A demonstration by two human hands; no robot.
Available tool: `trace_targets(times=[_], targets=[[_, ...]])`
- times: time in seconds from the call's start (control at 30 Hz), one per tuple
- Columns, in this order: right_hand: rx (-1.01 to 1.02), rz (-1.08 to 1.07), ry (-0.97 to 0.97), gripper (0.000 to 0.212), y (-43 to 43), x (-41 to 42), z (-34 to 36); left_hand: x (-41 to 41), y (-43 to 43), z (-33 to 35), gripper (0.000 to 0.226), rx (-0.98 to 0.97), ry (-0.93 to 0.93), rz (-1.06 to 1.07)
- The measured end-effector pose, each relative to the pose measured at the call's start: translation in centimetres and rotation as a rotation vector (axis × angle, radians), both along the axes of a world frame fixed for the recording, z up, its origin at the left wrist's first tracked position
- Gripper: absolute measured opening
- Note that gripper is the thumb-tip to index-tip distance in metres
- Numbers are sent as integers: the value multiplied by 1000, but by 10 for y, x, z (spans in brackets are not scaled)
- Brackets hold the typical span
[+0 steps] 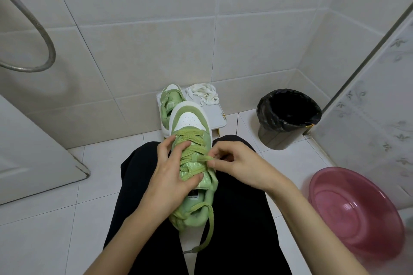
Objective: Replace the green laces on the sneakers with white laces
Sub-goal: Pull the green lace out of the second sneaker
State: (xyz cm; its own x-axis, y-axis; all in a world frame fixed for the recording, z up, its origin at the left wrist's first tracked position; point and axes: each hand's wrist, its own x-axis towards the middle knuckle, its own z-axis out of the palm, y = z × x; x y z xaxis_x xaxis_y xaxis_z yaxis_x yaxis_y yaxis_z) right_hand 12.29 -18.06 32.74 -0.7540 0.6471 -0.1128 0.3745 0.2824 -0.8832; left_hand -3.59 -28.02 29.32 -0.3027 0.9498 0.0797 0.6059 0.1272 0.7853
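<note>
A green and white sneaker lies on my lap between my knees, toe pointing away. Its green lace is still threaded across the eyelets, and one loose end hangs down between my legs. My left hand holds the sneaker's left side, thumb on the tongue and fingers over the lacing. My right hand pinches a lace strand at the right eyelets. The second green sneaker stands on a small white stool ahead, next to a heap of white laces.
A black-lined trash bin stands on the floor to the right of the stool. A pink basin sits at my right. A shower hose loops at the upper left, and a white door is at my left.
</note>
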Motion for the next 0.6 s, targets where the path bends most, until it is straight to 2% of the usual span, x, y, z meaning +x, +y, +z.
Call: trace_targets(times=[0.1,0.2,0.27,0.37,0.43,0.53,0.6], targets=[[-92,-215,194,15,-14,-1,-14,1,-1,0,76,-3,2,-6],[-157,-289,245,17,-26,-4,-16,2,-3,1,79,-22,31,-23],[-137,-280,159,16,-27,0,-8,2,-4,3,79,-24,44,-41],[99,-174,-164,18,-22,2,12,4,-5,4,79,-11,62,-52],[166,-134,-259,20,-19,-2,23,3,-5,6,79,-15,37,-63],[104,-101,-192,19,-15,-6,24,-5,-2,9,77,-64,-51,-62],[-10,-93,-3,14,-14,-3,14,-9,-1,11,73,-71,-87,-55]])
